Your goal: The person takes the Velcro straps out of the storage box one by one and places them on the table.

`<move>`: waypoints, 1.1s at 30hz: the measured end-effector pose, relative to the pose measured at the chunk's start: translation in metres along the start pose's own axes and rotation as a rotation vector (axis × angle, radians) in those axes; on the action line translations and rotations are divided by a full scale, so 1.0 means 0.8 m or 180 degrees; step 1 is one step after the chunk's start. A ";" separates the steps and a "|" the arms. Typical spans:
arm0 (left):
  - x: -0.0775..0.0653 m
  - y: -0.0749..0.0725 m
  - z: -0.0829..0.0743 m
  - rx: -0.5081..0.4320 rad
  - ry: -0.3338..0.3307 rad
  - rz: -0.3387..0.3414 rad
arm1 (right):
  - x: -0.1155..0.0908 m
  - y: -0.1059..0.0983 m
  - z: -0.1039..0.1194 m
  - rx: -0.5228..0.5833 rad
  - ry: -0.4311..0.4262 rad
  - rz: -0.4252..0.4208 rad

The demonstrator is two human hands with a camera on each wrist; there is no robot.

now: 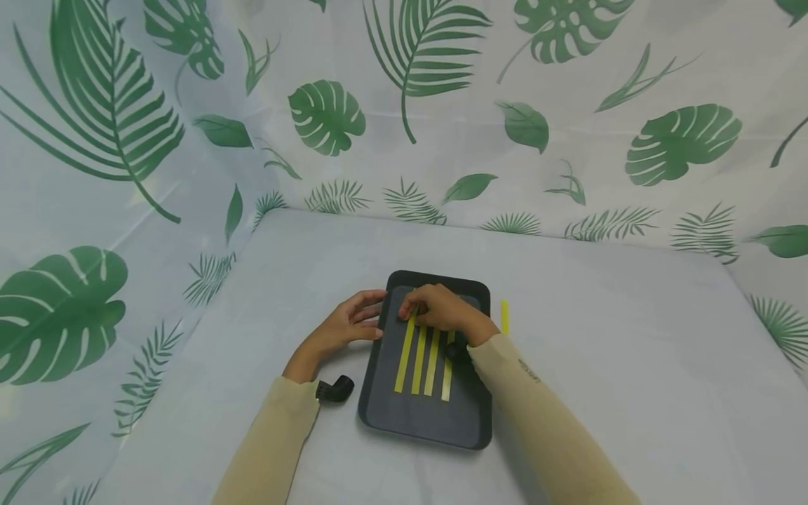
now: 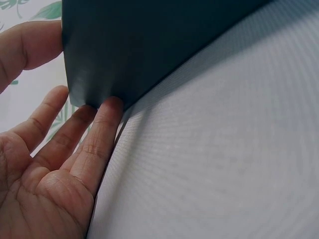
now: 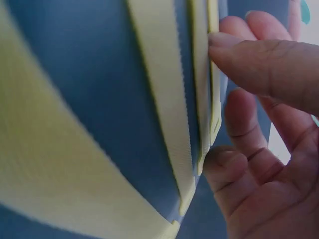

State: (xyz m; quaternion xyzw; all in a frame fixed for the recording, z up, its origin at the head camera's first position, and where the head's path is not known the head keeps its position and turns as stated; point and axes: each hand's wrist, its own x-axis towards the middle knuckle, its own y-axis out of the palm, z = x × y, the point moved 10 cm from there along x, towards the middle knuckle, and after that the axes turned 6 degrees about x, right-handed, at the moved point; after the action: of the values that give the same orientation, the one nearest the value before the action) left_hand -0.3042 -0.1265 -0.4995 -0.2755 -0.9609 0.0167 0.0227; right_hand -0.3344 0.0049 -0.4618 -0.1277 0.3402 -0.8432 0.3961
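Observation:
A dark rectangular tray (image 1: pixel 426 436) lies on the white surface, and inside it is a flat dark grey panel (image 1: pixel 391 407). Several yellow strips (image 1: pixel 404 361) run side by side lengthwise over the panel. Near the far end, my right hand (image 1: pixel 442 308) pinches the leftmost yellow strip between thumb and fingers; the right wrist view shows the thumb tip (image 3: pixel 224 41) against a narrow strip's edge. My left hand (image 1: pixel 344 326) rests at the tray's left side, its fingers extended, and in the left wrist view the fingertips (image 2: pixel 110 105) touch the tray's outer wall (image 2: pixel 134 45).
Another yellow strip (image 1: pixel 504 317) lies on the white surface (image 1: pixel 606 351) just right of the tray. Small black wrist cameras, such as the left one (image 1: pixel 336 389), stick out from both sleeves. A leaf-print cloth (image 1: pixel 442 168) hangs behind and at the left.

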 end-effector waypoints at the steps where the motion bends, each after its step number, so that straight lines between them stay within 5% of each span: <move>1: 0.000 0.000 0.000 0.0005 0.0003 -0.0003 | 0.001 0.000 0.002 -0.0025 -0.0032 0.0001; 17: 0.003 0.000 0.002 0.0041 -0.0020 -0.0008 | 0.010 0.003 0.018 -0.0075 -0.0691 0.0039; 33: 0.000 -0.003 0.004 0.0004 -0.0024 -0.0020 | 0.007 -0.006 0.032 -0.0178 -0.0651 -0.0011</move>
State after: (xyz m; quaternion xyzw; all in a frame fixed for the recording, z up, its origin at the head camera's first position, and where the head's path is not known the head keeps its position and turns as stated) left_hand -0.3059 -0.1285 -0.5026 -0.2724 -0.9618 0.0182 0.0193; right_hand -0.3285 -0.0090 -0.4402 -0.2247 0.3212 -0.8167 0.4235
